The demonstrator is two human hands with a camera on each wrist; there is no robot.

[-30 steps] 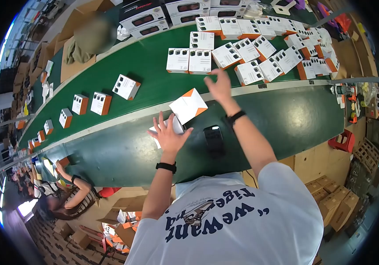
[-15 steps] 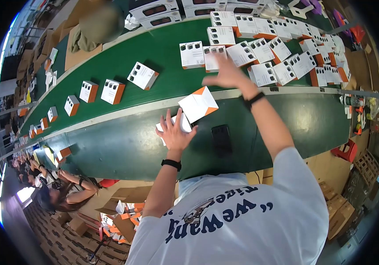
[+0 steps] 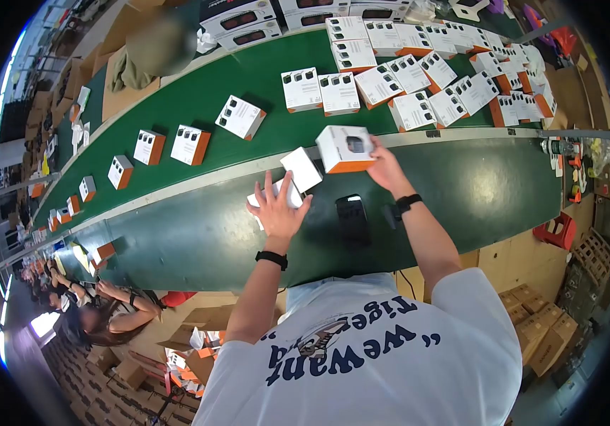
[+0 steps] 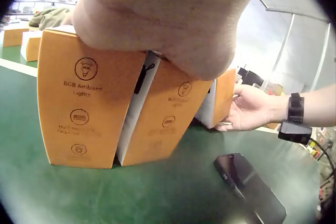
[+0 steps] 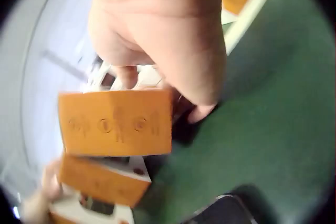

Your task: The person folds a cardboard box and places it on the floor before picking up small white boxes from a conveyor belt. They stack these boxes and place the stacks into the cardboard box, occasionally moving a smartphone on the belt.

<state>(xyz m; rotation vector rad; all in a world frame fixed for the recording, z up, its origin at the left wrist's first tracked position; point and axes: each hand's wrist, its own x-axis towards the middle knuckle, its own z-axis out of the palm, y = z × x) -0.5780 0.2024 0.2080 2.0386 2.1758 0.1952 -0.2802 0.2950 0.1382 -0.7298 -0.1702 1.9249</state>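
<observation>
My right hand (image 3: 384, 170) grips a white box with an orange side (image 3: 346, 167) by its right end, near the edge strip of the table. A round dark picture shows on its white face. My left hand (image 3: 280, 213) lies with fingers spread over a white box (image 3: 292, 195); a second white box (image 3: 302, 169) stands against it, just beyond the fingertips. In the left wrist view my palm rests on top of two upright boxes, whose orange sides (image 4: 86, 103) carry printed icons. A black phone (image 3: 352, 219) lies on the table between my hands.
Rows of similar boxes (image 3: 413, 110) crowd the green surface (image 3: 269, 135) at the far right. Several more (image 3: 240, 117) stand spaced along it to the left. Larger speaker boxes (image 3: 252, 34) are stacked at the back. Another person (image 3: 110, 312) sits at the left.
My right hand, empty and stretched toward the rows before, has come back nearer and now grips a box. My left hand stays over its box. The white face with orange corners no longer shows.
</observation>
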